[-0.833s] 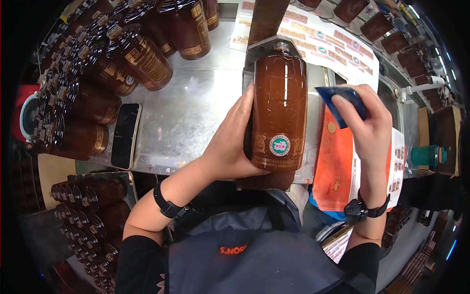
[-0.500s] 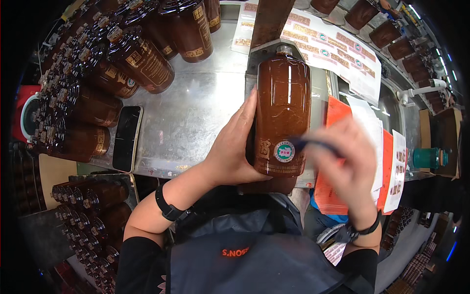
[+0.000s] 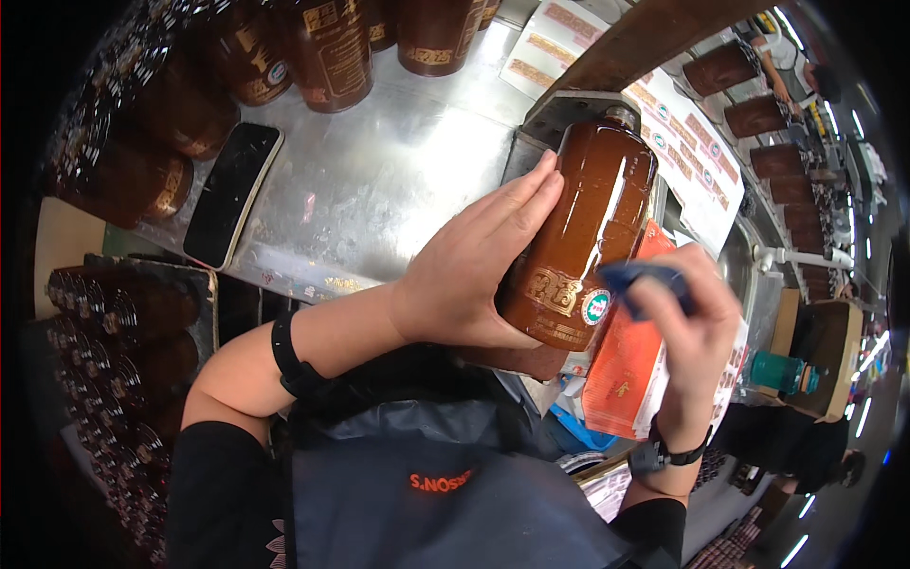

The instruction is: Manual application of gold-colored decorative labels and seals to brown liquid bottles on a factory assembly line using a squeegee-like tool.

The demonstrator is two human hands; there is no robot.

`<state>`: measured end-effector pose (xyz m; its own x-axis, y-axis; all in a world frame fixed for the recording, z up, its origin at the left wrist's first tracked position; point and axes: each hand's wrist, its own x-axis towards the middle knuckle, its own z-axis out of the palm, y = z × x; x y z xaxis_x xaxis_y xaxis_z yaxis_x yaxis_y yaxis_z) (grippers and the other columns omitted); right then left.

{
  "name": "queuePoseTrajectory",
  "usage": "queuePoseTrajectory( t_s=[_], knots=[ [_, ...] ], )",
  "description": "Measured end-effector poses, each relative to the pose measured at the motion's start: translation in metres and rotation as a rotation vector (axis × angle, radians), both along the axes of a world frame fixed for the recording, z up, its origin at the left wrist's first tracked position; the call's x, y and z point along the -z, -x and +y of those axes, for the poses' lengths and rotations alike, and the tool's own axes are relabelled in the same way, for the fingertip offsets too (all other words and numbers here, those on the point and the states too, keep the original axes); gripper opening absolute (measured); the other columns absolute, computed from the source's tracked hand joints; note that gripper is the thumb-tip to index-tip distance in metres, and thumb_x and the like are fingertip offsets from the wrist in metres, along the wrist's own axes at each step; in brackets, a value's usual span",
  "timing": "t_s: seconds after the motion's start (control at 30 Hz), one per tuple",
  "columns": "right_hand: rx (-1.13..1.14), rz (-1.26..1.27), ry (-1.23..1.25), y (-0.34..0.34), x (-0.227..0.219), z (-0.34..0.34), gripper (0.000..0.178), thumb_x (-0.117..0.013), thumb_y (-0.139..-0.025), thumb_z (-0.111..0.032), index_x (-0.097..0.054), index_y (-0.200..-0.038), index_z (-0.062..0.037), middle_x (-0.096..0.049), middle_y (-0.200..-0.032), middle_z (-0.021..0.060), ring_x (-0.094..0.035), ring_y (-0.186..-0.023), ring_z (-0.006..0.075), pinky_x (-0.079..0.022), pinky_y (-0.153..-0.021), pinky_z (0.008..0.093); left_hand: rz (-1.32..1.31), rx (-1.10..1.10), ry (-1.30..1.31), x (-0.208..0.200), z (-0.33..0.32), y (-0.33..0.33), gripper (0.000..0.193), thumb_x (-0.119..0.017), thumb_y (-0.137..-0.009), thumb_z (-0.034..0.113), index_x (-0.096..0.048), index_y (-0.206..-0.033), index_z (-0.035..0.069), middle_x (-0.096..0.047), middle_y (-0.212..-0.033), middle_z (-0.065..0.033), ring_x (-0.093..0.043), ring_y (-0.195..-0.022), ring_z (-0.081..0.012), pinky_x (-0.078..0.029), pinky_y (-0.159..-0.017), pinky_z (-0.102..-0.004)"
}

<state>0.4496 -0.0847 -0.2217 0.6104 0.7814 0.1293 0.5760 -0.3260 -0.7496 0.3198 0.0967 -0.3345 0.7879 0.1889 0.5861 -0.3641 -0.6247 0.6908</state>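
Note:
A large brown glass bottle (image 3: 588,218) leans with its neck toward the far side, lying in a dark metal stand (image 3: 573,109). My left hand (image 3: 479,256) grips it along its left side, thumb near the base and fingers along the body. Gold lettering and a round green-and-white label (image 3: 596,306) sit on the bottle's lower part. My right hand (image 3: 697,313) pinches a dark blue flat piece (image 3: 645,287), somewhat blurred, right beside the label. Whether that piece touches the bottle I cannot tell.
Several filled brown bottles (image 3: 327,57) crowd the far left of the metal table (image 3: 351,180). A black phone (image 3: 234,194) lies near them. Label sheets (image 3: 697,142) spread behind the stand, orange paper (image 3: 621,379) lies under my right hand, and a teal jar (image 3: 782,373) stands farther right.
My view has turned, so the bottle now appears tilted to the right. My right hand with the blue piece has shifted from over the label to its right edge. The left hand keeps its grip.

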Motion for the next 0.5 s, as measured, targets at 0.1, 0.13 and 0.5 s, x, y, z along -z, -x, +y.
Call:
queuePoseTrajectory(
  t_s=[0.1,0.13,0.5],
  knots=[
    [0.001,-0.285,-0.018,0.001,-0.014,0.000,0.023,-0.078,-0.072,-0.001,-0.075,-0.095,-0.0015,-0.065,-0.081,0.0068,-0.059,-0.072,0.0165,-0.045,-0.063,0.0269,-0.012,-0.001,0.010,-0.001,0.000,0.003,0.111,-0.085,-0.064,0.046,-0.033,-0.145,-0.009,-0.033,-0.150,-0.0322,-0.041,-0.136,-0.0421,-0.037,-0.111,-0.0436],
    [-0.125,-0.209,0.014,0.007,-0.020,0.002,0.024,-0.079,-0.071,-0.001,-0.075,-0.094,-0.0021,-0.065,-0.080,0.0066,-0.060,-0.073,0.0169,-0.045,-0.062,0.0274,-0.016,-0.010,0.020,-0.002,0.000,0.003,0.111,-0.085,-0.064,0.046,-0.033,-0.145,-0.009,-0.033,-0.150,-0.0322,-0.041,-0.136,-0.0421,-0.037,-0.111,-0.0436],
    [-0.298,-0.157,0.160,0.013,-0.026,0.027,0.023,-0.080,-0.071,-0.002,-0.075,-0.094,-0.0020,-0.065,-0.078,0.0045,-0.061,-0.076,0.0160,-0.046,-0.067,0.0278,-0.111,-0.007,0.010,-0.001,0.001,0.002,0.105,-0.089,-0.064,0.043,-0.039,-0.142,-0.008,-0.039,-0.149,-0.0287,-0.044,-0.136,-0.0406,-0.039,-0.111,-0.0437]
  ],
)
